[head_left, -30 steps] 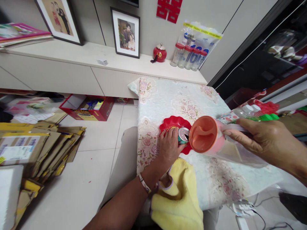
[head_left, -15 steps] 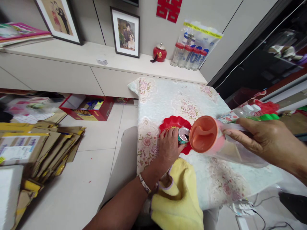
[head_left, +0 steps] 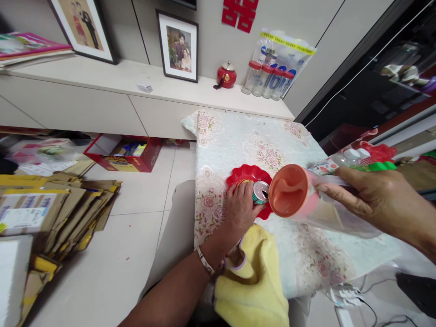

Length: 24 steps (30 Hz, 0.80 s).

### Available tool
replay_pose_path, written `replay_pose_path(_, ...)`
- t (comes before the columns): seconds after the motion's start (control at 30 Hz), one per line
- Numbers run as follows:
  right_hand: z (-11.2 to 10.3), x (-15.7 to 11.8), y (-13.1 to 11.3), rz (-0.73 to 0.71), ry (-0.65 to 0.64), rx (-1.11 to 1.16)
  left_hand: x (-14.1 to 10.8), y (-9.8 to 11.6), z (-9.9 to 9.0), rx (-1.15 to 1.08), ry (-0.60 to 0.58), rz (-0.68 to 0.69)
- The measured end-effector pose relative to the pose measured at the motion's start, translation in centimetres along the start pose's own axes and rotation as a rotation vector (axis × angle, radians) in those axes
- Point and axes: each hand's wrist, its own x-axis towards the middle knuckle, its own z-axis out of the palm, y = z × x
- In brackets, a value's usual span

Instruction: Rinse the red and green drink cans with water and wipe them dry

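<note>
My left hand (head_left: 241, 206) is wrapped round a small can (head_left: 260, 191) with a green side and a dark opening in its silvery top. The can is tilted over a red scalloped plate (head_left: 250, 174). In my right hand (head_left: 384, 200) is the handle of a clear plastic pitcher (head_left: 335, 220), tipped on its side. Its orange lid (head_left: 289, 190) faces the can, and the rim is right beside the can's opening. Whether liquid is flowing between them I cannot make out. A yellow cloth (head_left: 255, 281) hangs below my left wrist.
A floral tablecloth (head_left: 235, 136) covers the table. Behind it, a white cabinet (head_left: 200, 97) bears a red jar (head_left: 226, 75) and several red-lidded glass jars (head_left: 262, 81). Bottles (head_left: 350, 157) stand at the right edge. Flattened cardboard (head_left: 75, 209) and a red box (head_left: 124, 152) lie on the floor.
</note>
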Motion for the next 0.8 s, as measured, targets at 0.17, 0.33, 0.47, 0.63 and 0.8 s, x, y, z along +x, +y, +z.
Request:
replay_pose_path(0.17, 0.37, -0.31, 0.44, 0.001, -0.002, -0.011, 0.01, -0.02, 0.02, 0.001, 0.007, 0.013)
replay_pose_path(0.33, -0.10, -0.05, -0.20, 0.012, -0.037, 0.006, 0.00, -0.01, 0.08, 0.013, 0.024, 0.012)
replay_pose_path(0.47, -0.30, 0.08, -0.42, 0.035, -0.042, 0.006, 0.03, 0.01, 0.02, 0.023, 0.012, 0.008)
replay_pose_path(0.63, -0.17, 0.04, -0.19, 0.042, -0.049, 0.023, 0.05, -0.01, -0.07, 0.015, 0.008, 0.010)
replay_pose_path(0.8, -0.26, 0.12, -0.16, 0.034, -0.036, 0.027, 0.05, 0.02, -0.01, 0.014, 0.021, 0.010)
